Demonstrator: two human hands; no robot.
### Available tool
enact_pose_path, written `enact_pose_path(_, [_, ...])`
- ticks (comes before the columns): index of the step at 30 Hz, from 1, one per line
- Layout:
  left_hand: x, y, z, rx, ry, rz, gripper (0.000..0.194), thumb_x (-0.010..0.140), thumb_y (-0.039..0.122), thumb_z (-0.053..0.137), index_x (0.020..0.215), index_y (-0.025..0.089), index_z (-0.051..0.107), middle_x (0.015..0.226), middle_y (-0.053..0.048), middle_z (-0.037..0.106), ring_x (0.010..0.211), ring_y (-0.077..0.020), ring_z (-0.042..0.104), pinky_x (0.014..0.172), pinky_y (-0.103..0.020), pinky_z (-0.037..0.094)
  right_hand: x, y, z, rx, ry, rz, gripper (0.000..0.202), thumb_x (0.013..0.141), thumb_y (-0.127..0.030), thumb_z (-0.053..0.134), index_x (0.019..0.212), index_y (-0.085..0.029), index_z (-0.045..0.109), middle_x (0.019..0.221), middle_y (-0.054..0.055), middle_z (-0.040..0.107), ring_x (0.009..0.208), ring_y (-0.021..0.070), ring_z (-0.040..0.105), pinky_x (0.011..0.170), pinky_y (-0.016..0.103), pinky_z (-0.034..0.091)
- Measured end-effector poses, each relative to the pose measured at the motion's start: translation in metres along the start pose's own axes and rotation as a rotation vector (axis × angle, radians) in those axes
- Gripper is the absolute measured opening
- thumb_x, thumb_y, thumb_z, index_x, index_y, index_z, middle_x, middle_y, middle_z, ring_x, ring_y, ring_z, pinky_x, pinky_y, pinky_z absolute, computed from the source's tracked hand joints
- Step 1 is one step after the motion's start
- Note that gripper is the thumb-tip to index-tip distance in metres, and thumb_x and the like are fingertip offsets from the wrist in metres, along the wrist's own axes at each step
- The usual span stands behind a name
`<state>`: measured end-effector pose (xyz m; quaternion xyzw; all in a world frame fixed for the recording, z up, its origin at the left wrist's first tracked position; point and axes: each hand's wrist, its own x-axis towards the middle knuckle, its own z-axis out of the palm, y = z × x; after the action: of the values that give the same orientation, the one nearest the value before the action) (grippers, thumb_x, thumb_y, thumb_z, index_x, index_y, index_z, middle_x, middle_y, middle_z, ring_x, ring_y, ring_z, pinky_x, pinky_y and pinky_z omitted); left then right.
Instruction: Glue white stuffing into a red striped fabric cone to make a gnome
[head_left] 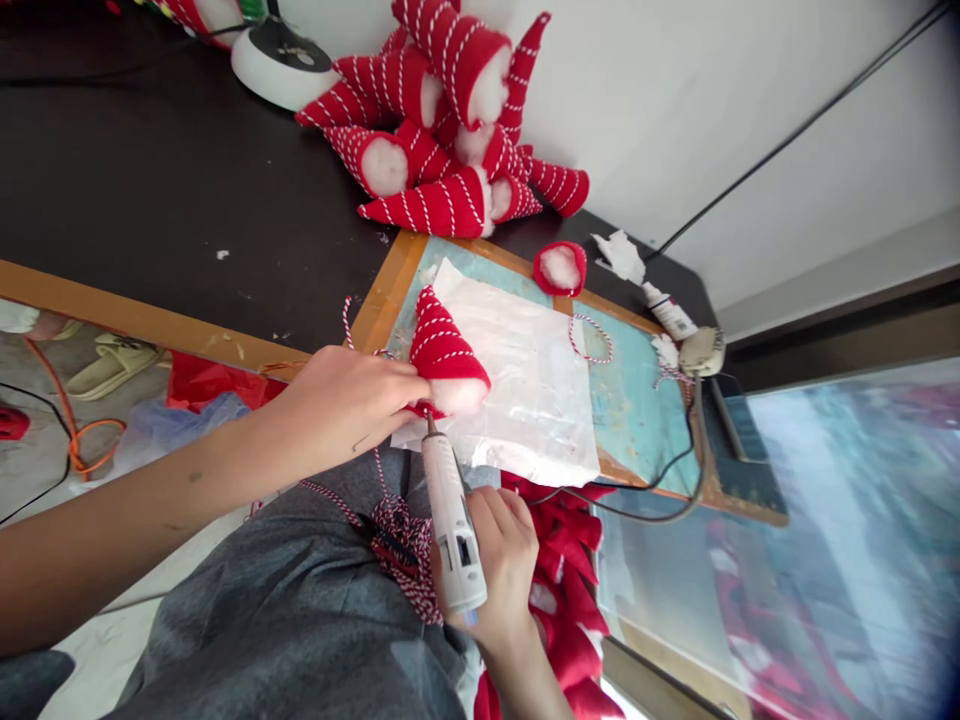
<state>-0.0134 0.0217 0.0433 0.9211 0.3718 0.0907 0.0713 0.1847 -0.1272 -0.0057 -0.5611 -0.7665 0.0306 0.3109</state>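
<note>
My left hand is closed on the lower left edge of a red felt cone wound with red-and-white cord. White stuffing shows at the cone's open base, and the cone lies over a white sheet. In my right hand is a white glue gun, its tip touching or very near the cone's rim by my left fingertips. A bundle of red-and-white cord rests on my lap, with one strand running up beside my left hand.
Several stuffed red cones are piled at the back by a white lamp base. One small cone stands apart. At the right are a glue bottle, cables and a phone. Red pieces hang below the table's edge.
</note>
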Motion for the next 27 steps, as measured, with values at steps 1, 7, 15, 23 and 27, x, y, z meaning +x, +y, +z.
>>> enact_pose_path(1, [0.0001,-0.0001,0.0001,-0.006,0.002,0.001,0.018,0.098,0.026,0.059,0.096,0.026,0.076,0.089,-0.001,0.078,0.07,-0.022,0.068,0.054,-0.033,0.027,-0.0018,0.0005,-0.0001,0.005,0.005,0.001,0.012,0.087,-0.031,0.048,0.078,-0.024,0.045,0.068,0.0,0.053,0.062,0.0194,0.05,0.069,0.036,0.039])
enact_pose_path(7, [-0.0005,0.0002,0.0002,-0.01,-0.003,-0.006,0.019,0.099,0.027,0.057,0.097,0.025,0.077,0.087,-0.002,0.077,0.071,-0.0217,0.067,0.056,-0.032,0.031,-0.0098,0.0051,-0.0025,0.012,-0.013,0.007,0.012,0.084,-0.034,0.052,0.081,-0.024,0.047,0.07,0.0,0.053,0.064,0.0199,0.051,0.072,0.037,0.04])
enact_pose_path(15, [-0.0017,0.0027,-0.0063,0.004,-0.014,0.003,0.022,0.102,0.023,0.054,0.094,0.022,0.074,0.088,-0.001,0.077,0.072,-0.0203,0.067,0.056,-0.031,0.03,-0.0054,0.0039,-0.0012,-0.009,-0.018,0.008,0.014,0.09,-0.033,0.049,0.079,-0.024,0.044,0.069,0.0,0.053,0.063,0.0197,0.051,0.07,0.036,0.04])
enact_pose_path(23, [-0.0003,0.0005,-0.0007,0.001,0.005,-0.001,0.021,0.099,0.026,0.055,0.096,0.025,0.076,0.092,0.0,0.079,0.072,-0.0204,0.068,0.055,-0.031,0.03,-0.0029,0.0047,0.0003,0.03,-0.044,0.017,0.019,0.091,-0.038,0.044,0.078,-0.024,0.046,0.069,0.0,0.051,0.064,0.0198,0.05,0.069,0.036,0.04])
enact_pose_path(27, [-0.0001,-0.0001,0.0002,-0.003,-0.012,-0.02,0.018,0.097,0.026,0.058,0.095,0.026,0.076,0.093,0.001,0.079,0.074,-0.0216,0.069,0.056,-0.032,0.029,-0.0011,0.0042,0.0013,0.041,-0.06,0.021,0.017,0.091,-0.036,0.046,0.078,-0.024,0.046,0.069,0.001,0.052,0.064,0.0199,0.05,0.069,0.036,0.039])
